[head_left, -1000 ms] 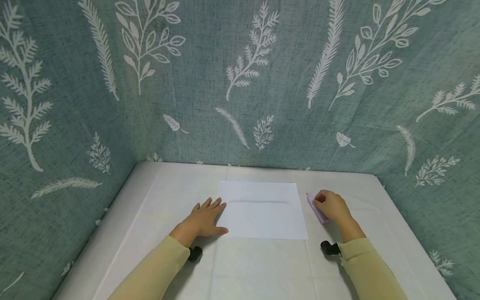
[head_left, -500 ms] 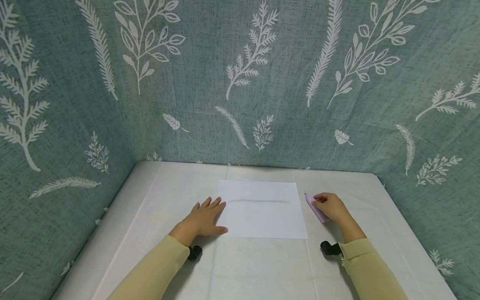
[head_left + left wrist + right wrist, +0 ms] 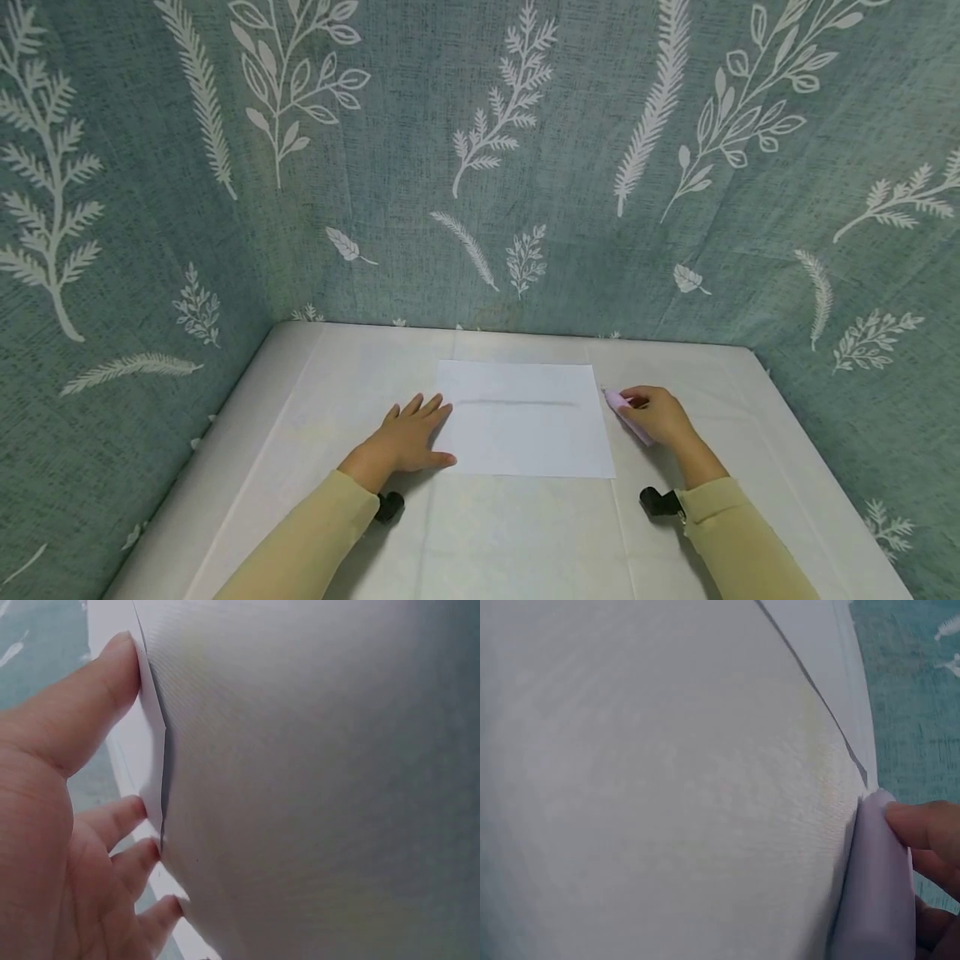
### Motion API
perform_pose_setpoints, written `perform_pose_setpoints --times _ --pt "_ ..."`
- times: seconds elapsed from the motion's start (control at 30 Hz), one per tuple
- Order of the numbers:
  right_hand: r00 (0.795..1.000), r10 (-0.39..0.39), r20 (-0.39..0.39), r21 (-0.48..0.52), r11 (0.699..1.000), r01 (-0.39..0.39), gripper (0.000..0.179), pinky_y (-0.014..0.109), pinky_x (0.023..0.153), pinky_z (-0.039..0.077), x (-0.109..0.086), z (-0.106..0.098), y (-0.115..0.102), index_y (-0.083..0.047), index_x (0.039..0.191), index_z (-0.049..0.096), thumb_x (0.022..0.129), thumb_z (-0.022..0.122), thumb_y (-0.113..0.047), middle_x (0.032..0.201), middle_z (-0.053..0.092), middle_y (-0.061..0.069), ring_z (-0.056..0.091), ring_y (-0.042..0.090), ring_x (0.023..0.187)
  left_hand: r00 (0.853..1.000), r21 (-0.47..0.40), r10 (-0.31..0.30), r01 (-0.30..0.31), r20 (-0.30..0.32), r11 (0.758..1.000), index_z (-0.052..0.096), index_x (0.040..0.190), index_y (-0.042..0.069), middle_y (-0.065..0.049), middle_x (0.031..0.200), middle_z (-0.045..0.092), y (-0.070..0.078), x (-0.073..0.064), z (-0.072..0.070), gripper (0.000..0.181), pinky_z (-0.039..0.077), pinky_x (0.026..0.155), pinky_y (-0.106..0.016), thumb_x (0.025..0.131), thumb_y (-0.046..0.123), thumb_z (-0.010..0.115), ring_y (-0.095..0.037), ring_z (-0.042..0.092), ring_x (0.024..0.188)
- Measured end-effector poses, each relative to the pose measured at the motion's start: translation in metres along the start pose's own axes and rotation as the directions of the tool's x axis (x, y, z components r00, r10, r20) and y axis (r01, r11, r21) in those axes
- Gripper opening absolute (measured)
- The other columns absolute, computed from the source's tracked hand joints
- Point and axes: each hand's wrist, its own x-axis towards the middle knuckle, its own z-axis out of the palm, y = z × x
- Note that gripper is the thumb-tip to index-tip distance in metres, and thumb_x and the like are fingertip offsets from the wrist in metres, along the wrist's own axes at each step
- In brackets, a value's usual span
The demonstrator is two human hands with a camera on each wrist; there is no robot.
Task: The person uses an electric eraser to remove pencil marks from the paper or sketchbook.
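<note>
A blank sheet of white paper (image 3: pixel 525 425) lies in the middle of the white-covered table. My left hand (image 3: pixel 408 437) rests at its left edge, fingers spread, with the thumb and fingertips on the paper's margin. In the left wrist view the sheet's edge (image 3: pixel 154 742) lifts slightly beside the thumb (image 3: pixel 112 682). To the right of the paper, my right hand (image 3: pixel 660 412) pinches a lilac tube (image 3: pixel 615 401) with a narrow tip, which slants toward the sheet's right edge. The right wrist view shows the tube (image 3: pixel 877 885) close up, thumb (image 3: pixel 922 823) against its side; the other fingers are partly hidden.
The white tablecloth (image 3: pixel 517 542) stretches around the paper. Behind and on both sides hangs a green curtain (image 3: pixel 405 167) with white leaf prints. Black wrist cameras (image 3: pixel 658 502) stick out by the sleeves (image 3: pixel 738 533).
My right thumb and fingers have closed around the lilac tube. Its tip has shifted slightly left, toward the paper. The left hand and the sheet have stayed put.
</note>
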Motion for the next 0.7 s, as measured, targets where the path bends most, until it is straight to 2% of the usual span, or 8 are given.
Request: perform_pose_setpoints --times 0.2,0.43,0.7 --pt "0.998 0.026 -0.049 0.006 1.0 -0.025 0.035 0.051 0.086 0.052 -0.01 0.005 -0.003 -0.001 0.122 0.07 0.094 0.07 -0.022 0.112 0.069 0.021 0.064 0.036 0.103 1.0 0.005 0.01 -0.01 0.01 1.0 0.034 0.158 0.014 -0.009 0.166 0.021 -0.003 -0.003 0.0 0.092 0.014 0.116 -0.066 0.086 0.059 0.07 -0.039 0.014 0.152" --pt "0.996 -0.028 -0.084 0.024 0.999 0.03 0.033 0.044 0.078 0.055 -0.024 0.005 -0.007 -0.001 0.121 0.072 0.094 0.071 -0.019 0.113 0.07 0.021 0.066 0.035 0.1 1.0 0.003 0.018 -0.018 0.021 1.0 0.034 0.158 0.014 -0.009 0.166 0.021 -0.006 -0.009 -0.001 0.092 0.014 0.116 -0.065 0.086 0.059 0.071 -0.039 0.013 0.152" --pt "0.999 0.008 -0.05 0.045 0.999 -0.006 0.031 0.051 0.09 0.052 -0.043 0.002 -0.015 -0.002 0.119 0.073 0.094 0.07 -0.019 0.12 0.068 0.023 0.064 0.039 0.11 0.999 0.009 0.042 -0.043 0.027 0.999 0.033 0.158 0.013 -0.01 0.166 0.021 -0.008 -0.015 -0.004 0.093 0.014 0.116 -0.066 0.085 0.059 0.071 -0.039 0.014 0.151"
